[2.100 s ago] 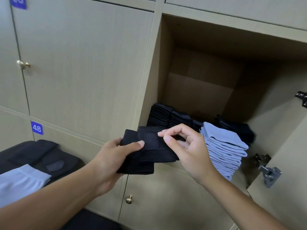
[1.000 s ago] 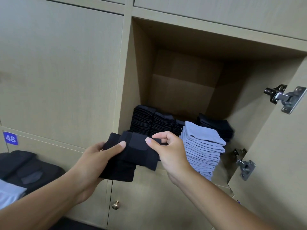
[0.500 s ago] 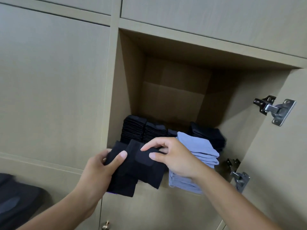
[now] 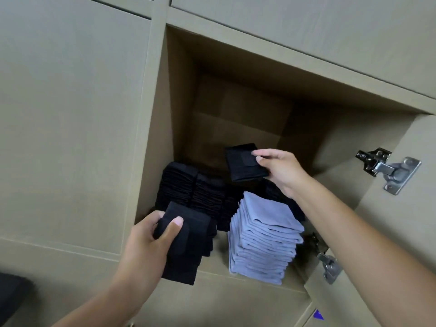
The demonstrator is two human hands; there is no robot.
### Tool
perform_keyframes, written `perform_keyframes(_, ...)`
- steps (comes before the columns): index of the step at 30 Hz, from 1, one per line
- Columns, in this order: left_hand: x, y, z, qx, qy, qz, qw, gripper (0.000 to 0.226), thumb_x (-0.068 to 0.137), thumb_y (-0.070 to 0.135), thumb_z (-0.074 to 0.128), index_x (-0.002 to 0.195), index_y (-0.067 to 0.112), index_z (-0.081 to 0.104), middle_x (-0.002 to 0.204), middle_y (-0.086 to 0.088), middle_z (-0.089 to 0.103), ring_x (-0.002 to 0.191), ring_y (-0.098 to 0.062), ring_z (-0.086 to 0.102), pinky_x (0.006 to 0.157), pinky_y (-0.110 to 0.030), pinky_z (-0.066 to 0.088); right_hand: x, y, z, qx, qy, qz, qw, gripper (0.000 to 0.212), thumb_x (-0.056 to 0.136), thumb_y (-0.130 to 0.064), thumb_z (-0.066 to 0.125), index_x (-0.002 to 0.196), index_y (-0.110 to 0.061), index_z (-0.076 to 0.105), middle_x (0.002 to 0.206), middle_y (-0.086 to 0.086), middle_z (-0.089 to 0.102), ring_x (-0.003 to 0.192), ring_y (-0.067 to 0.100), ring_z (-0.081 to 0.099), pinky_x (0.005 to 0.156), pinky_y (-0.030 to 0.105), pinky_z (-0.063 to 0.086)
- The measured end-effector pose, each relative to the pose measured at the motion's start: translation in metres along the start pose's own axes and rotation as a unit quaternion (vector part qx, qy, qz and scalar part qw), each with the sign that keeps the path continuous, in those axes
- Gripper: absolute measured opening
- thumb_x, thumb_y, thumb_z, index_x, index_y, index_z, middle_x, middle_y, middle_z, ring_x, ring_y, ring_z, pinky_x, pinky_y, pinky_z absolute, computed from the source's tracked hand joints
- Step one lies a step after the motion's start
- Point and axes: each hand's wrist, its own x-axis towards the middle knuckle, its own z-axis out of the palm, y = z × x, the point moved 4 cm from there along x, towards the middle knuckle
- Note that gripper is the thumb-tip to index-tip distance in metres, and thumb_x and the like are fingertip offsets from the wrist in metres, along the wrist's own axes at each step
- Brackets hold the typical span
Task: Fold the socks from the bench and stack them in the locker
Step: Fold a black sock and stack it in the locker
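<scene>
The left hand [image 4: 146, 246] gripped a folded black sock [image 4: 186, 241], thumb across its top, at the front edge of the open locker [image 4: 169, 109]. Behind it stood black sock stacks [image 4: 188, 185], then a grey-blue stack [image 4: 264, 237]. The right hand [image 4: 280, 168] pinched another folded black sock [image 4: 243, 161] above the stacks, inside the locker.

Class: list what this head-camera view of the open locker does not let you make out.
- Back black stacks: their bases, hidden behind the blue stack and the sock in the left hand.
- How many socks the right hand pinches in its black fold: too dark.
- Locker door: cut off by the right edge.
</scene>
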Motion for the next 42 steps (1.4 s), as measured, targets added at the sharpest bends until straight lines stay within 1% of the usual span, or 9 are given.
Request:
perform_keyframes(3, 0.001, -0.003, -0.001, -0.001, -0.007, 0.001, 1.0, 0.025, 0.102, 0.023, 0.06, 0.081, 0.01, 0.065, 0.076, -0.02, 0.066, 0.063, -0.018, 0.062, 0.055, -0.033, 0.054, 0.015, 0.012, -0.003, 0.044, 0.014, 0.053, 0.998, 0.023, 0.096, 0.008, 0.059, 0.101, -0.01, 0.073, 0.117, 0.018, 0.068, 0.098, 0.025, 0.069, 0.07, 0.028, 0.061)
perform_keyframes(5, 0.002, -0.002, -0.002, -0.013, -0.011, 0.001, 1.0, 0.024, 0.102, 0.02, 0.06, 0.081, 0.008, 0.065, 0.068, -0.011, 0.065, 0.057, -0.013, 0.062, 0.049, -0.026, 0.052, 0.022, 0.021, -0.001, 0.038, 0.003, 0.08, 0.996, 0.025, 0.096, 0.012, 0.056, 0.11, -0.005, 0.068, 0.115, 0.019, 0.066, 0.092, 0.022, 0.068, 0.061, 0.024, 0.06)
perform_keyframes(10, 0.004, 0.0, -0.005, -0.032, -0.011, 0.003, 0.999, 0.021, 0.101, 0.018, 0.06, 0.085, 0.006, 0.067, 0.068, -0.008, 0.068, 0.055, -0.012, 0.065, 0.045, -0.025, 0.052, 0.043, 0.035, -0.002, -0.041, -0.015, 0.101, 0.994, 0.023, 0.091, 0.009, 0.065, 0.1, -0.011, 0.074, 0.113, 0.012, 0.071, 0.114, 0.026, 0.066, 0.099, 0.038, 0.055)
perform_keyframes(15, 0.006, -0.004, -0.007, -0.023, -0.014, -0.009, 1.0, 0.02, 0.1, 0.021, 0.061, 0.086, 0.009, 0.069, 0.081, -0.02, 0.07, 0.065, -0.022, 0.067, 0.052, -0.035, 0.059, 0.048, 0.036, -0.005, -0.119, -0.027, 0.107, 0.987, 0.021, 0.086, 0.004, 0.074, 0.101, -0.01, 0.076, 0.109, 0.008, 0.072, 0.107, 0.018, 0.066, 0.074, 0.019, 0.051)
perform_keyframes(23, 0.003, -0.006, -0.005, 0.009, -0.022, -0.01, 1.0, 0.025, 0.1, 0.024, 0.063, 0.076, 0.02, 0.069, 0.085, -0.021, 0.07, 0.078, -0.039, 0.069, 0.067, -0.06, 0.062, 0.047, 0.042, -0.007, -0.157, -0.044, 0.138, 0.977, 0.019, 0.086, 0.007, 0.073, 0.094, -0.01, 0.075, 0.104, 0.009, 0.074, 0.101, 0.016, 0.069, 0.067, 0.018, 0.054)
perform_keyframes(28, 0.001, -0.007, -0.008, 0.023, -0.014, -0.007, 1.0, 0.019, 0.099, 0.023, 0.063, 0.083, 0.015, 0.07, 0.085, -0.021, 0.071, 0.085, -0.047, 0.068, 0.068, -0.057, 0.062, 0.051, 0.043, -0.003, -0.255, -0.037, 0.115, 0.959, 0.015, 0.08, 0.004, 0.081, 0.087, -0.009, 0.074, 0.104, 0.012, 0.072, 0.092, 0.018, 0.069, 0.065, 0.019, 0.054)
perform_keyframes(34, 0.001, -0.008, -0.014, 0.025, -0.007, -0.014, 1.0, 0.019, 0.099, 0.024, 0.063, 0.088, 0.009, 0.068, 0.09, -0.027, 0.068, 0.083, -0.049, 0.067, 0.07, -0.064, 0.06, 0.057, 0.043, 0.006, -0.396, -0.059, 0.117, 0.909, 0.017, 0.081, -0.007, 0.084, 0.096, -0.008, 0.076, 0.098, 0.003, 0.07, 0.099, 0.017, 0.065, 0.091, 0.026, 0.053)
perform_keyframes(37, 0.002, -0.01, -0.017, 0.001, -0.006, -0.034, 0.999, 0.02, 0.1, 0.022, 0.062, 0.089, 0.007, 0.069, 0.088, -0.026, 0.071, 0.071, -0.035, 0.07, 0.059, -0.05, 0.062, 0.059, 0.047, 0.015, -0.488, -0.078, 0.106, 0.863, 0.014, 0.086, -0.01, 0.079, 0.099, -0.009, 0.075, 0.096, 0.0, 0.068, 0.097, 0.017, 0.063, 0.084, 0.024, 0.049)
perform_keyframes(42, 0.005, -0.016, -0.021, -0.015, -0.004, -0.065, 0.998, 0.022, 0.101, 0.025, 0.062, 0.09, 0.008, 0.072, 0.088, -0.019, 0.075, 0.075, -0.029, 0.072, 0.068, -0.044, 0.061, 0.059, 0.05, 0.026, -0.615, -0.109, 0.07, 0.778, 0.018, 0.092, -0.005, 0.063, 0.109, -0.006, 0.069, 0.106, 0.009, 0.068, 0.086, 0.024, 0.066, 0.061, 0.028, 0.05)
